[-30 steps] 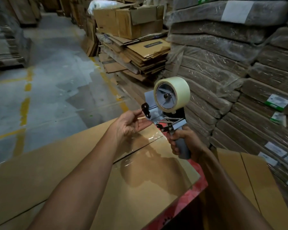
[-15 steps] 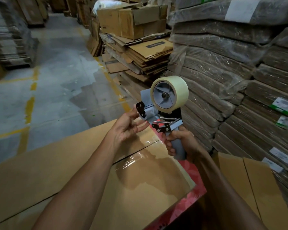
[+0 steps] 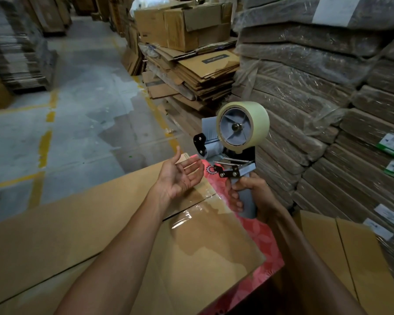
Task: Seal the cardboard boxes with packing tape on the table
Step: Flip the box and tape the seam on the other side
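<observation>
Withdrawn from the roller of the tape dispenser (image 3: 238, 142), the left hand (image 3: 180, 176) is being held palm up, its grip apart and empty. The dispenser's handle is being clamped in the grip of the right hand (image 3: 251, 196), above the far corner of the cardboard box (image 3: 96, 226), which is lying on the red tabletop (image 3: 261, 242).

Tape dispenser (image 3: 234, 151), pale tape roll (image 3: 259, 119) mounted: upright in my right hand (image 3: 251, 196), above the cardboard box's (image 3: 89, 223) far corner. My left hand (image 3: 180, 176): palm up, fingers loose, over that same corner. Clear tape (image 3: 187, 215), seemingly, across the box's seam.
</observation>
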A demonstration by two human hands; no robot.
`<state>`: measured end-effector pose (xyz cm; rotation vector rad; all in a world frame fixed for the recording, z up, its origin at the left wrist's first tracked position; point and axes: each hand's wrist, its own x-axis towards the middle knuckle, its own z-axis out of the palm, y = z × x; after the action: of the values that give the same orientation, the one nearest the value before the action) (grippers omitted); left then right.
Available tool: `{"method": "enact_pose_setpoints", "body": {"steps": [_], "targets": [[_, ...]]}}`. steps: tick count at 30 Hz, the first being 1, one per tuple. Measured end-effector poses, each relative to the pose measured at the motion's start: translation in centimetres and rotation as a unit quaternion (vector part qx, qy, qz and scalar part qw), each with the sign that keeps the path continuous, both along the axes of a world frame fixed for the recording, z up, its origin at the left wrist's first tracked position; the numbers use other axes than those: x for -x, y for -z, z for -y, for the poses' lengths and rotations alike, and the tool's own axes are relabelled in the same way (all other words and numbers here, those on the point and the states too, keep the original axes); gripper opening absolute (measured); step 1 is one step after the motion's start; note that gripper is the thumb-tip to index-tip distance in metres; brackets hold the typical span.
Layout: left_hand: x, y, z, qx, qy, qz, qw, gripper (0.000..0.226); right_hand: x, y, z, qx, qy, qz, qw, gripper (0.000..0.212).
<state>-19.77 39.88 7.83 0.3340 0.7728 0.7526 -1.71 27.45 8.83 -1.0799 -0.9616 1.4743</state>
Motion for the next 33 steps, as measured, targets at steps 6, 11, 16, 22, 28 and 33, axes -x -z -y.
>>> {"method": "enact_pose_setpoints", "body": {"steps": [6, 11, 16, 22, 28, 33], "targets": [[-1.1, -0.8, -0.2, -0.011, 0.021, -0.084, 0.996, 0.008, 0.2, 0.3, 0.7, -0.017, 0.007, 0.067, 0.998, 0.008], [-0.8, 0.5, -1.9, -0.024, -0.013, -0.164, 0.986, 0.013, 0.6, 0.1, 0.5, -0.022, 0.018, 0.110, 0.994, 0.010], [-0.1, 0.4, -4.0, -0.122, -0.005, -0.222, 0.968, 0.032, 1.8, 0.3, -0.2, -0.006, 0.028, 0.169, 0.985, 0.021], [2.4, 0.6, -11.2, -0.202, -0.061, -0.319, 0.924, 0.006, 2.1, 2.2, 1.8, 0.007, 0.051, 0.161, 0.986, 0.026], [-0.2, 2.8, -11.9, -0.353, -0.010, -0.502, 0.790, 0.016, 3.3, 3.6, -0.4, 0.030, 0.093, 0.136, 0.986, 0.044], [-0.1, 5.0, -13.7, -0.364, 0.027, -0.529, 0.766, 0.019, 3.6, 3.8, -1.6, 0.065, 0.090, 0.104, 0.988, 0.024]]}}
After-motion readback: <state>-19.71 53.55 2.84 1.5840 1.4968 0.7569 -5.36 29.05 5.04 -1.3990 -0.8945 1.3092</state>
